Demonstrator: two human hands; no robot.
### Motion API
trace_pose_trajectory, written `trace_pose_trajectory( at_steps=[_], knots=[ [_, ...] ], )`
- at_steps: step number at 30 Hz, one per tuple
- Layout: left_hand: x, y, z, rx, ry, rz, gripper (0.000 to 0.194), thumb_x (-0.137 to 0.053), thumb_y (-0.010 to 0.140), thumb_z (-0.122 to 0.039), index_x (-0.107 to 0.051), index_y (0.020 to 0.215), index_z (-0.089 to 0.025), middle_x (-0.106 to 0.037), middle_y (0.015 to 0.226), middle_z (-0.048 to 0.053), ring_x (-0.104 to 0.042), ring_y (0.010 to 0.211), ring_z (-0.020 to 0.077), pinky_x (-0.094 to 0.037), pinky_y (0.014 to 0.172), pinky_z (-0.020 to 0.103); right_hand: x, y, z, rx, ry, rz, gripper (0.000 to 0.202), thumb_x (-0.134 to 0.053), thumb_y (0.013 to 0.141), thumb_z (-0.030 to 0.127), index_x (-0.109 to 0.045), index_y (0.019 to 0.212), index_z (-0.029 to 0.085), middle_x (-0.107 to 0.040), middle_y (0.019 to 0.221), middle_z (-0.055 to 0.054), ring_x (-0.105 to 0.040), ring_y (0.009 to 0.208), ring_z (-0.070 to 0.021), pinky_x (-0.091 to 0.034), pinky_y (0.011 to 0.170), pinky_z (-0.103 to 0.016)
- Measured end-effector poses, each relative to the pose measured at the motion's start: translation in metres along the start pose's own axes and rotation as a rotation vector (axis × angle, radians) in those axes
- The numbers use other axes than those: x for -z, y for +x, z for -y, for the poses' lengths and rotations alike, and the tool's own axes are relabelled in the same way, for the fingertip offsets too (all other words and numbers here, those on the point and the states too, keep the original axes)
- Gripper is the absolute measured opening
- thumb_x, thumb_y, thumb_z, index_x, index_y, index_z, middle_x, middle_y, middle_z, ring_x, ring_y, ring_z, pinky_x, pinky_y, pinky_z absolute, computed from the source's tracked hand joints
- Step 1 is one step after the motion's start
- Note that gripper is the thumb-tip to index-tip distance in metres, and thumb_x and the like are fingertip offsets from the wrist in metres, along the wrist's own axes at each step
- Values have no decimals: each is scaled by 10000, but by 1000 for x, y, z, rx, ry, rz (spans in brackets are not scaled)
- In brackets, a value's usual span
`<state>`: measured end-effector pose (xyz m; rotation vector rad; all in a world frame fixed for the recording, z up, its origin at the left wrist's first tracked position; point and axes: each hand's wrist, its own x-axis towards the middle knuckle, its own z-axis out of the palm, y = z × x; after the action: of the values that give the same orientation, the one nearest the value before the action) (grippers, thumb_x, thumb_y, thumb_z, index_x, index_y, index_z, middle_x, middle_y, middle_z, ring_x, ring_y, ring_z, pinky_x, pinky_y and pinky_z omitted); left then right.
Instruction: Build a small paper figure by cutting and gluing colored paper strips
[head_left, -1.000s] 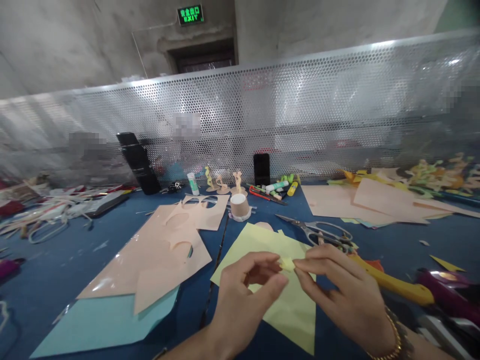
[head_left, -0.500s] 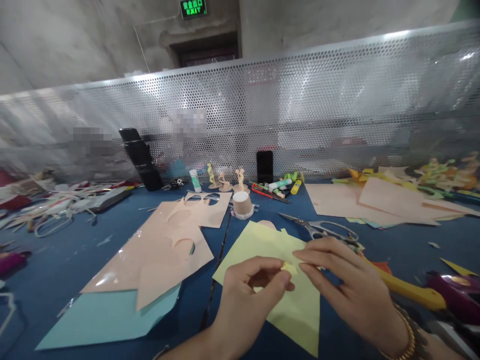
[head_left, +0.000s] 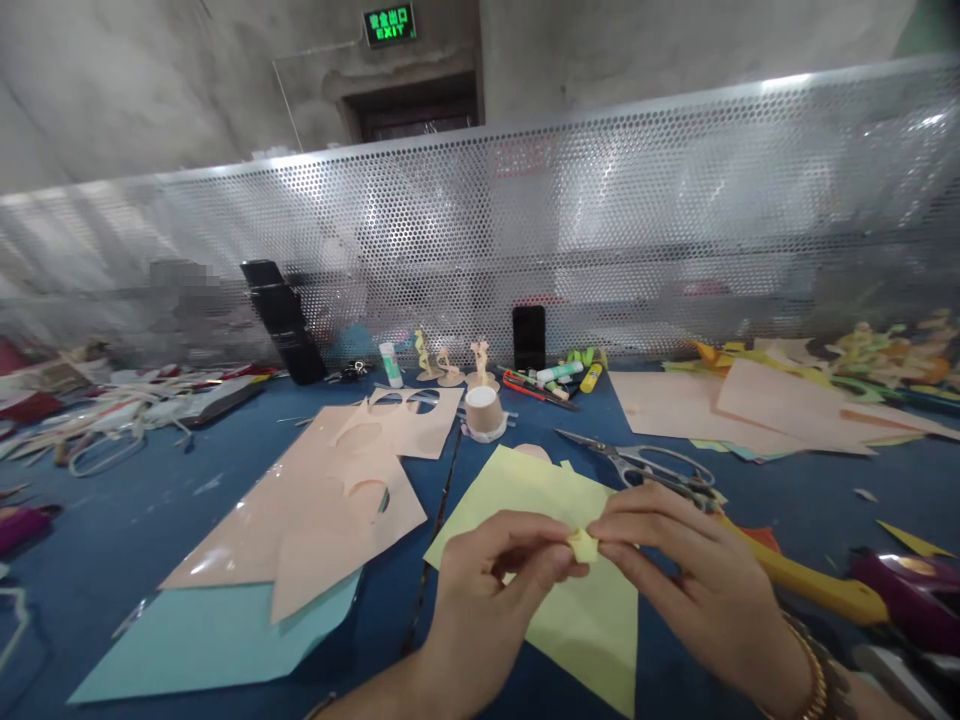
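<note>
Between my two hands is a small folded piece of yellow paper [head_left: 583, 546]. The fingertips of my left hand [head_left: 491, 590] pinch its left side. My right hand [head_left: 694, 575] has thumb and fingers closed on its right end. Both hands are above a pale yellow-green sheet of paper [head_left: 517, 490] that lies on the blue table [head_left: 390, 640]. Scissors [head_left: 637, 462] rest just beyond my right hand, partly hidden by it. Behind the sheet stands a small cup-shaped piece [head_left: 484, 408] with a white top.
Peach sheets with round cut-outs [head_left: 322, 510] and a light blue sheet [head_left: 217, 640] lie to the left. Glue sticks [head_left: 390, 365], small paper figures [head_left: 480, 360] and a phone [head_left: 529, 336] stand along the perforated metal screen [head_left: 450, 240]. A yellow-handled tool [head_left: 817, 585] lies at right.
My right fingers have moved left and closed on the yellow paper piece, which now sits pinched between both hands. The left hand keeps its hold.
</note>
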<state>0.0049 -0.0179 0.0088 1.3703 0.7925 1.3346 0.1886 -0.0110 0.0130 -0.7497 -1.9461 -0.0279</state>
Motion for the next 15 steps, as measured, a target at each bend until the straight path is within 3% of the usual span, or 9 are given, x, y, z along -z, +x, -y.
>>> trace_pose_trajectory(
  at_steps=[6, 15],
  knots=[
    [3, 1, 0, -75, 97, 22, 83, -678, 781, -142, -687, 786, -224, -716, 673, -34, -703, 619, 100, -561, 605, 153, 0, 2, 0, -7, 72, 20, 109, -564, 890, 152, -660, 862, 193, -641, 827, -14, -614, 790, -81, -498, 736, -137],
    [5, 1, -3, -357, 416, 18, 150, -617, 800, -79, -656, 721, -201, -654, 706, -22, -613, 668, 84, -488, 617, 145, -1, 1, 3, 1, 89, 16, 112, -562, 897, 174, -662, 852, 196, -647, 806, -23, -630, 763, -98, -519, 735, -185]
  ],
)
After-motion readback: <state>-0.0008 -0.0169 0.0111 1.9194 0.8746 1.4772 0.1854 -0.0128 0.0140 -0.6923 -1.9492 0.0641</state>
